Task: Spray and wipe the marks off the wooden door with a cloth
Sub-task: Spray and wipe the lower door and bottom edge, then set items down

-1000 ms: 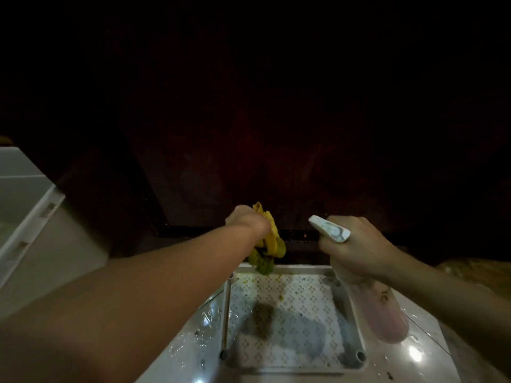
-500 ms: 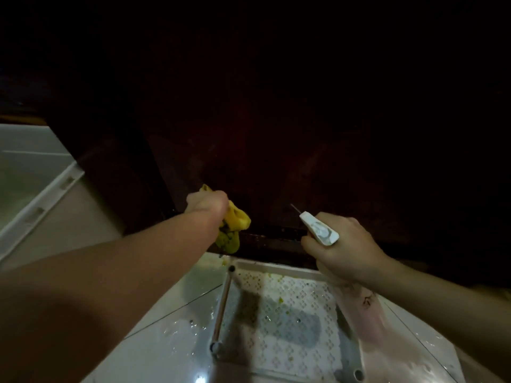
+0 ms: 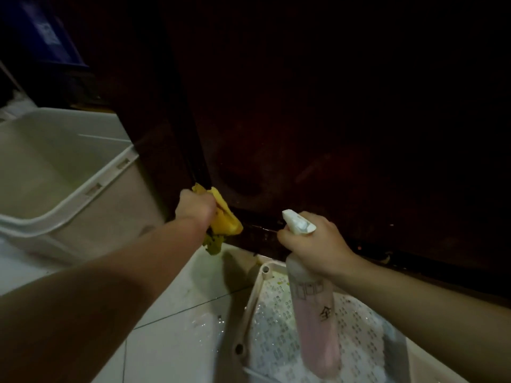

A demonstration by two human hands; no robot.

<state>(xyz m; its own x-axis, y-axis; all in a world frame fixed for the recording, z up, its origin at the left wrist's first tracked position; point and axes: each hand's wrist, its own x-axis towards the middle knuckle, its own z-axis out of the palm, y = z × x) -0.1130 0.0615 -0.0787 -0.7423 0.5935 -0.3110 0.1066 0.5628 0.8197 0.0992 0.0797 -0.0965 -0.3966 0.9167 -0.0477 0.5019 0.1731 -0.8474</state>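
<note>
From the head camera, the scene is dim, and the dark wooden door [image 3: 318,150] fills the upper and right part of the view, its surface reddish-brown with faint pale smears low down near the bottom rail. The left hand [image 3: 195,207] is closed in a fist around a bunched yellow cloth [image 3: 225,217], pressing it against the door's lower left corner where the panel meets the dark upright frame edge [image 3: 190,150]. A greenish, dirtier fold of the cloth hangs below the fist, just above the floor.

The right hand [image 3: 313,246] is wrapped around the neck of a spray bottle [image 3: 315,322], fingers closed below the white spray head [image 3: 297,222], whose nozzle points up and left toward the door's bottom rail. The bottle's translucent body holds pinkish liquid and carries dark printed marks; it slants down toward the viewer.

Beneath the bottle lies a pale perforated plastic tray [image 3: 265,308], its patterned mesh wet and flecked with yellowish bits, one corner close to the foot of the door. It rests on glossy white floor tiles [image 3: 177,338], which show water drops and a dark grout line. To the left, beside the door frame, stands a large beige plastic bin [image 3: 91,186] with a thick white rim, its inside in view. Far up in the left corner, a blue object [image 3: 52,37] sits in shadow, too dark to identify.
</note>
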